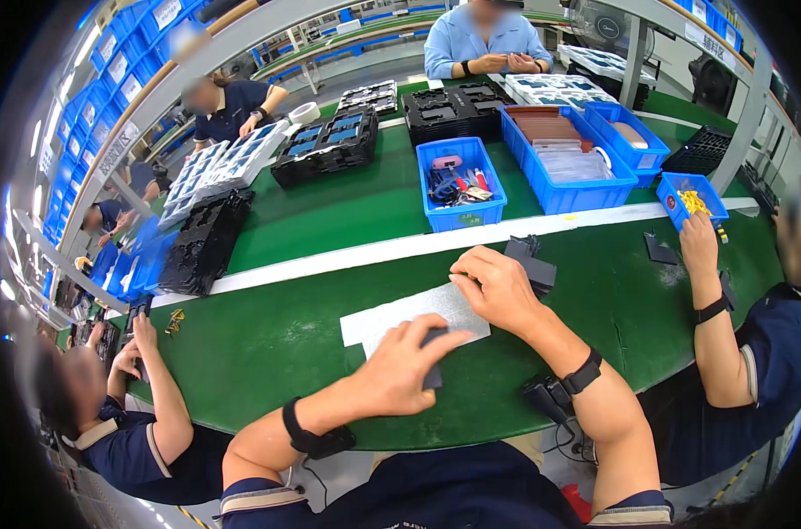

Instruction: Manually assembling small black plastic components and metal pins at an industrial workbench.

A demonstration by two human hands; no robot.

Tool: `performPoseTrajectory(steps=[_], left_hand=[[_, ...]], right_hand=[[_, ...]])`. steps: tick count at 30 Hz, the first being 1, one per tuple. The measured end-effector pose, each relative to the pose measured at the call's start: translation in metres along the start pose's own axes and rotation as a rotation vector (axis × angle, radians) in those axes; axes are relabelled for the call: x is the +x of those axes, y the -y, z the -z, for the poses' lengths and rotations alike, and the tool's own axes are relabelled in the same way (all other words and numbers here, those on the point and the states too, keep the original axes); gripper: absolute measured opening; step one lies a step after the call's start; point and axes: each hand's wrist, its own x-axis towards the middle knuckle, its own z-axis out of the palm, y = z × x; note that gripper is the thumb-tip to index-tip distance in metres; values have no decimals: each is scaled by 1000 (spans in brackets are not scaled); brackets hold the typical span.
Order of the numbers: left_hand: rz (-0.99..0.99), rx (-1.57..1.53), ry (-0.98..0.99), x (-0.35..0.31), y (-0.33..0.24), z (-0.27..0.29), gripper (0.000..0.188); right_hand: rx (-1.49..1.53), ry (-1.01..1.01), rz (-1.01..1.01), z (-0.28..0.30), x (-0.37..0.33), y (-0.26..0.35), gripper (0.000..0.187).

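My left hand [398, 368] is closed around a dark grey flat block [433, 379]. Its thumb and fingers hide much of the block, which sits over the near edge of a pale silvery sheet [458, 310]. Above the sheet's right end is my right hand [499, 286], fingers curled and thumb pressed toward the forefinger; whatever is pinched there, if anything, is too small to make out. Just beyond that hand, dark grey flat pieces [532, 271] lie stacked on the green table [277, 370]. Black straps circle both my wrists.
Across a white strip stand a blue bin of tools [431, 212], a larger blue bin [585, 196] and black trays [215, 238]. At right, a co-worker's hand [698, 234] reaches into a small bin of yellow pieces [693, 203]. Another co-worker's arm [167, 397] is at left.
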Motion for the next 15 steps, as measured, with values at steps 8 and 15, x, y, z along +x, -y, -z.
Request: performPoseTrajectory(steps=[8, 15], left_hand=[[359, 114, -215, -56, 75, 65, 80], [565, 170, -220, -109, 145, 84, 89]], right_hand=[[-98, 3, 57, 3, -1, 5, 7], [-156, 50, 21, -2, -6, -3, 8]])
